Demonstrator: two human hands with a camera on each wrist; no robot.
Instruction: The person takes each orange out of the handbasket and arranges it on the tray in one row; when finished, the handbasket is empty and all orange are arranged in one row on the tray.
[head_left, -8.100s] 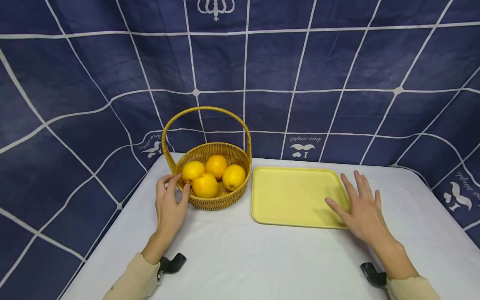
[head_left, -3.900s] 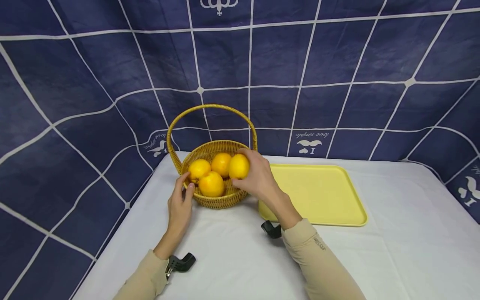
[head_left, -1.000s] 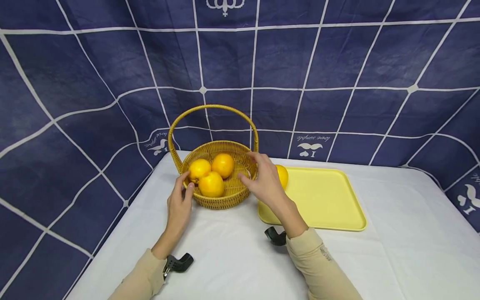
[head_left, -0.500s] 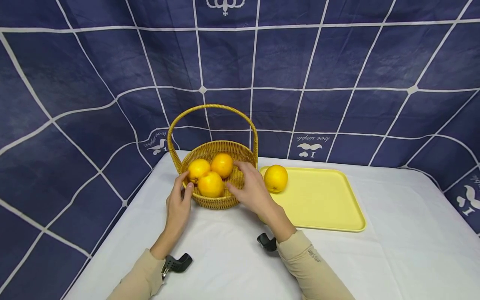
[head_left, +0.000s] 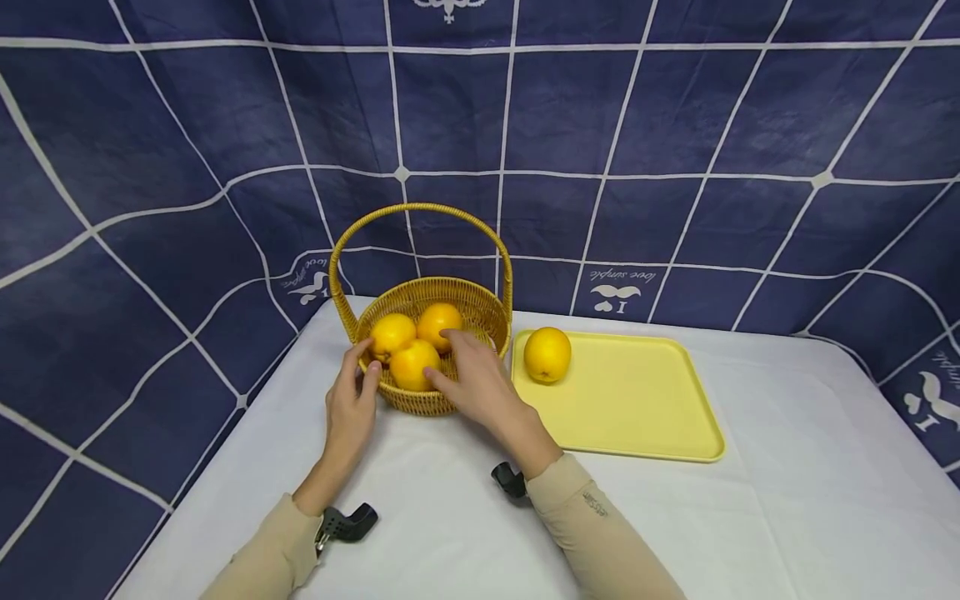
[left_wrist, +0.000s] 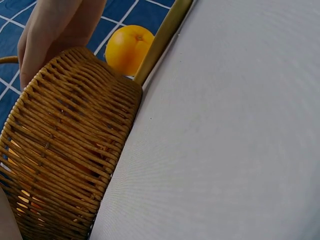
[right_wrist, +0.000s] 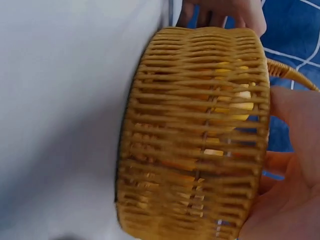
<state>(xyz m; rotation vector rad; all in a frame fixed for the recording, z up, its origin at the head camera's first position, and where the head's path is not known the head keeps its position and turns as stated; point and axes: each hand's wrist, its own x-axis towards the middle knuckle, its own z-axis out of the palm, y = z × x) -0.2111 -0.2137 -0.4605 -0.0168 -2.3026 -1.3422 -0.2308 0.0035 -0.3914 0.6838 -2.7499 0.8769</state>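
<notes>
A wicker basket [head_left: 416, 403] with a tall hoop handle holds three oranges: one at the left [head_left: 391, 332], one at the back [head_left: 439, 319] and one in front [head_left: 410, 368]. My left hand [head_left: 350, 421] holds the basket's left rim, its thumb toward the front. Over the right side of the basket reaches my right hand [head_left: 486, 383], thumb and index finger apart, the thumb by the front orange and the index by the back one. Its other fingers are hidden in the head view. Another orange [head_left: 547, 356] sits on the yellow tray [head_left: 633, 408], near its left back corner.
Everything stands on a white-covered table [head_left: 787, 467]. A dark blue cloth [head_left: 675, 108] with white grid lines hangs behind and at the left. Basket and tray are close side by side.
Earlier my right hand lifted one orange from the basket; it is now on the tray. Over the last second that hand has moved left across the basket to the remaining oranges. The left hand stays.
</notes>
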